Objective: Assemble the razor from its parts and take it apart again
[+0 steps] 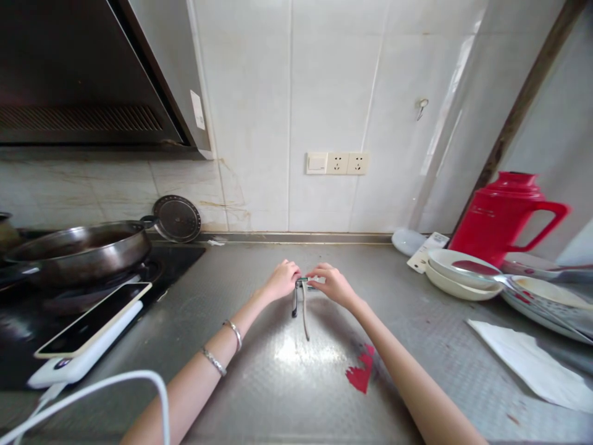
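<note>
My left hand (281, 280) and my right hand (334, 285) meet over the middle of the metal counter (259, 395). Between their fingertips is a small dark bar-like thing (302, 280), too small to name. A thin beige cord (305, 316) trails from it toward me. Beside the cord hangs a short black strip (294, 304) with a thicker lower end. The left fingers are closed at the bar's left end, and the right fingers pinch at its right end, next to a pale piece. Fingers partly hide the bar. Two silver bangles circle my left forearm.
Left, a steel pan (88, 253) stands on the black cooktop (185, 254), near a phone (97, 318) on a white power bank (88, 355) with a cable. Right are a red thermos (491, 216), bowls (463, 287) and white paper (528, 361). A red patch (361, 374) lies in front.
</note>
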The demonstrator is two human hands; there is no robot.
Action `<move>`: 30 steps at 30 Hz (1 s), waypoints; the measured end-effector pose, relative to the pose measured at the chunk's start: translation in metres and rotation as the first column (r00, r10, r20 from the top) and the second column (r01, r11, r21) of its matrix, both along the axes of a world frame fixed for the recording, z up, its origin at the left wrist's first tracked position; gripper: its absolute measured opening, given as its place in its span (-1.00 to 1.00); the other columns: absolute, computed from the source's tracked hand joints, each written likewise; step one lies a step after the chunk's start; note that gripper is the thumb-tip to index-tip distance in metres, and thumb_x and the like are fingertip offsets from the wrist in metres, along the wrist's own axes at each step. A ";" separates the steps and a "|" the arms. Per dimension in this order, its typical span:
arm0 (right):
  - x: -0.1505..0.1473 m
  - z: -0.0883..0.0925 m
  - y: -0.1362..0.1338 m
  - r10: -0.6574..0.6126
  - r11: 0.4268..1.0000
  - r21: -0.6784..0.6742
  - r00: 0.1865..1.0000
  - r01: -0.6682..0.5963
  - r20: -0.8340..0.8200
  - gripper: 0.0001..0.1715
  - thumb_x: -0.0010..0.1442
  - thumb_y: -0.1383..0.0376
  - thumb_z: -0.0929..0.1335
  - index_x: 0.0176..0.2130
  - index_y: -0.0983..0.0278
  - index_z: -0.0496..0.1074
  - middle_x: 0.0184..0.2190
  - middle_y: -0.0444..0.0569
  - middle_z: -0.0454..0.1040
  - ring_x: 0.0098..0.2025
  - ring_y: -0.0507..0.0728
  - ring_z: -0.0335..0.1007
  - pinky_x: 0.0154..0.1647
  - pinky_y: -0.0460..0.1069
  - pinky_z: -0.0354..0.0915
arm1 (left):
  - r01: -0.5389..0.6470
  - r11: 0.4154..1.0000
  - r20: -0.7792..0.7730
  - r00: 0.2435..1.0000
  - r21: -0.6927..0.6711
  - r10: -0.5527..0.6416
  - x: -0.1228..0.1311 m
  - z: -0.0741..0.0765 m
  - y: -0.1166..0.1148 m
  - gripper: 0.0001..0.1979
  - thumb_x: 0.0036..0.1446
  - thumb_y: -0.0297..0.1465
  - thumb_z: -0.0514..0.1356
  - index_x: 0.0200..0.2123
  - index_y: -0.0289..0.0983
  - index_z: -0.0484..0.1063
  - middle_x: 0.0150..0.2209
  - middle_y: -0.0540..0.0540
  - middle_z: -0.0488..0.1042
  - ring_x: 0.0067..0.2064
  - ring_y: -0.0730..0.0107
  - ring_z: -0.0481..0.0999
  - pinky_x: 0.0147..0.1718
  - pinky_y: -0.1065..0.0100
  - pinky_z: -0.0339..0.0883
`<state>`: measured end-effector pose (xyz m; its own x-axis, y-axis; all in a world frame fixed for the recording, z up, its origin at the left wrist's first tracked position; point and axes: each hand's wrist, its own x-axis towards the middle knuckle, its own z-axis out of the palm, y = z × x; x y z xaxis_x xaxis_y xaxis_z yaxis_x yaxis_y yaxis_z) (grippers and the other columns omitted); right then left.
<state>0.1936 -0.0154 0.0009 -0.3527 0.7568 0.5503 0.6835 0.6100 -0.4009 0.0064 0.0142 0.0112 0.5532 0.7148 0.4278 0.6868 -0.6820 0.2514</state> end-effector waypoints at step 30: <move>0.025 -0.032 0.015 -0.221 0.952 -0.194 0.970 0.237 0.101 -0.76 0.15 0.22 0.26 -0.29 0.23 0.50 -0.30 -0.03 0.45 -0.24 0.07 0.32 -0.20 -0.08 0.19 | -0.269 0.871 -0.113 0.963 -0.411 0.244 -0.001 -0.009 -0.001 -0.75 -0.04 -0.28 0.12 -0.58 -0.32 0.47 -0.57 -0.10 0.49 -0.49 0.39 0.45 -0.48 0.43 0.21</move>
